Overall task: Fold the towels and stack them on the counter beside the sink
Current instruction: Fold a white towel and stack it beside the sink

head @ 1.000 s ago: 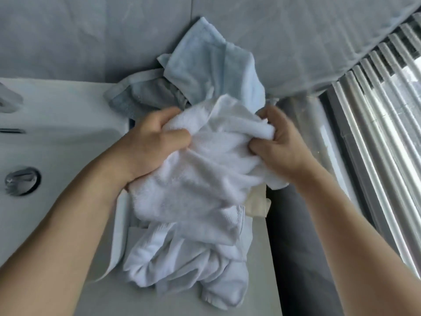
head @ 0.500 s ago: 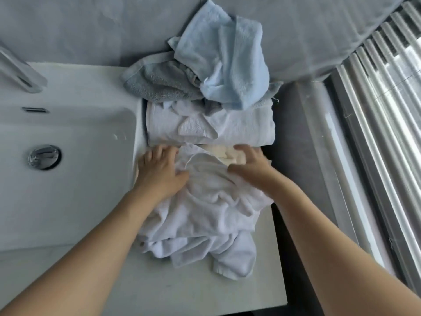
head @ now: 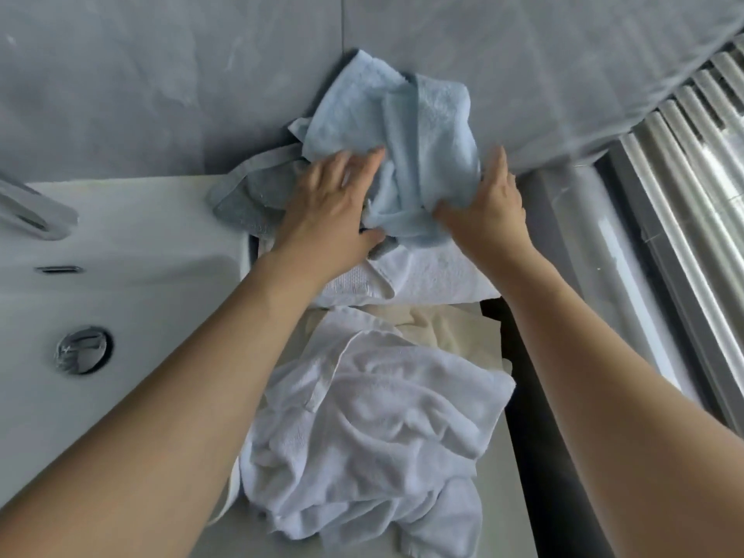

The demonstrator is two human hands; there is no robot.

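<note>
The white sink fills the left side, with its metal drain plug in the basin and a chrome tap at the far left edge. To the right of the sink is the grey desk, and behind both stands a grey marbled wall. On the right edge of the view runs a row of pale vertical slats.

On the near part of the desk lies a crumpled white towel, unfolded, with one corner hanging over the rim of the sink. A cream towel is partly under it, showing just behind it. Further back lies a white towel with a folded edge. A grey towel is bunched at the back, beside the far corner of the sink. The light blue towel sits on top of this back pile and leans against the wall.

Both forearms reach over the crumpled white towel to the back pile. The left hand rests on the left side of the light blue towel, fingers spread and rather straight, thumb down near the grey towel; its grip is not closed. The right hand touches the right side of the same towel, fingers straight and pointing to the wall, thumb lying across the lower fold; it is an open grip too, pressing and not pinching.
</note>
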